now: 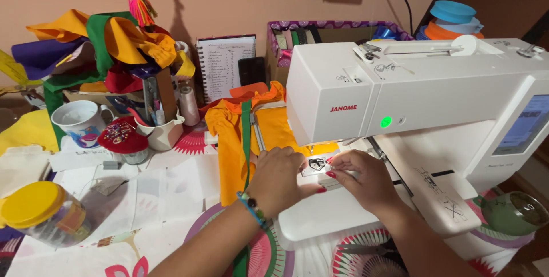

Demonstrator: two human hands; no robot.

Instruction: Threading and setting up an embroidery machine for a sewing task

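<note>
Nearest in, two forearms run up from the bottom edge, a beaded bracelet on the left wrist; both hands meet at the bed of the white sewing machine; left hand lies knuckles up, fingers curled down onto the bed, pressing rather than gripping as far as can be seen; right hand pinches a small white patch with a dark motif, red-nailed fingertips closed on its right end; the patch sits between the two hands, just under the machine head, its long axis running left to right, so the right hand has it and the left merely touches its near edge; orange cloth with a green strip lies just left of the hands; scissors rest on the surface below the right arm; off left, a yellow-lidded jar, then a mug; further back, a notebook and a heap of coloured felt against the wall.
</note>
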